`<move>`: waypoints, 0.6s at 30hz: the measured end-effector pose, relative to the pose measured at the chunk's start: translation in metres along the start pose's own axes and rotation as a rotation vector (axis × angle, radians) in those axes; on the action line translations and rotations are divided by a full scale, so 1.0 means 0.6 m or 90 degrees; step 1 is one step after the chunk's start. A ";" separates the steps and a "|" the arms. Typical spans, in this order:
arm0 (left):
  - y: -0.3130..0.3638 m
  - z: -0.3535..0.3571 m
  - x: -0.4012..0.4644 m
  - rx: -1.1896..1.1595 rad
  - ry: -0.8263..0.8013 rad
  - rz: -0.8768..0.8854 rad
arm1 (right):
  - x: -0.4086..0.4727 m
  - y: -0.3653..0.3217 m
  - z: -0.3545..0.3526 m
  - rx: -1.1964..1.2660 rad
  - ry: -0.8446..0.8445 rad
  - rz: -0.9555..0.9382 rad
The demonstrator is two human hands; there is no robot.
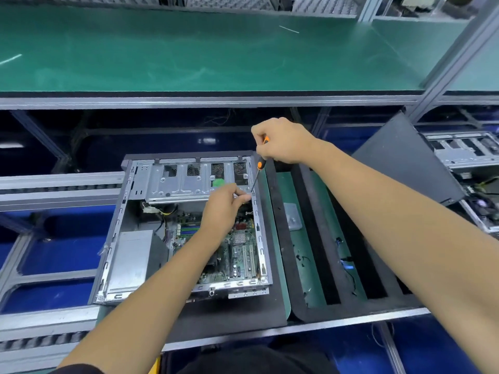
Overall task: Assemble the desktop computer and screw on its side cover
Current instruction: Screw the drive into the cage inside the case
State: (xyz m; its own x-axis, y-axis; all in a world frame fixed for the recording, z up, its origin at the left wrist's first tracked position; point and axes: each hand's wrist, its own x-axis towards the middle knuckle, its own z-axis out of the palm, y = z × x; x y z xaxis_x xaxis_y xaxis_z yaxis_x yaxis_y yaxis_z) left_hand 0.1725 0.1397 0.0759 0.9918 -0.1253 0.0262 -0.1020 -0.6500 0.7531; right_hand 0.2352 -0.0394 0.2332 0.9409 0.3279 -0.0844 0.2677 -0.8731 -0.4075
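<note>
Fingers (272,153) grip screwdriver (259,165); left hand (225,203) pinches by drive cage (189,182).

Screwdriver (258,171) tip — hidden behind left hand's (225,205) fingertips

Light: bright and even, from above.
Shine: soft pale patches on the green shelf (205,55) and small white spots on the blue panel (208,141) behind.
Shadows: dark under the shelf; only faint, soft ones around the computer case (127,255).
Sharpness: the middle is fairly clear; the right hand (283,141) looks a bit soft.
Edges: straight bars bend and lean near the corners, and things there look stretched and fuzzy.
</note>
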 end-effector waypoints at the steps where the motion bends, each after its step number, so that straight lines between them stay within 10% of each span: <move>1: 0.018 0.008 0.006 0.048 -0.036 0.020 | -0.004 0.016 -0.003 -0.036 0.008 -0.003; 12: 0.151 0.274 0.059 0.503 -0.518 0.096 | -0.087 0.251 0.056 -0.174 -0.161 0.009; 18: 0.109 0.380 0.043 0.616 -0.558 0.087 | -0.126 0.350 0.128 -0.177 -0.234 -0.003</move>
State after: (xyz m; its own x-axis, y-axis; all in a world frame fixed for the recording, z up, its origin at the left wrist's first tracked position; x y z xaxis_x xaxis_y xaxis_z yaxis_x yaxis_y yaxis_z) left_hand 0.1737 -0.0771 -0.0240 0.6268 -0.4369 -0.6452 -0.5744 -0.8186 -0.0038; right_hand 0.2046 -0.2200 0.0842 0.8175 0.3941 -0.4199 0.3642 -0.9186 -0.1532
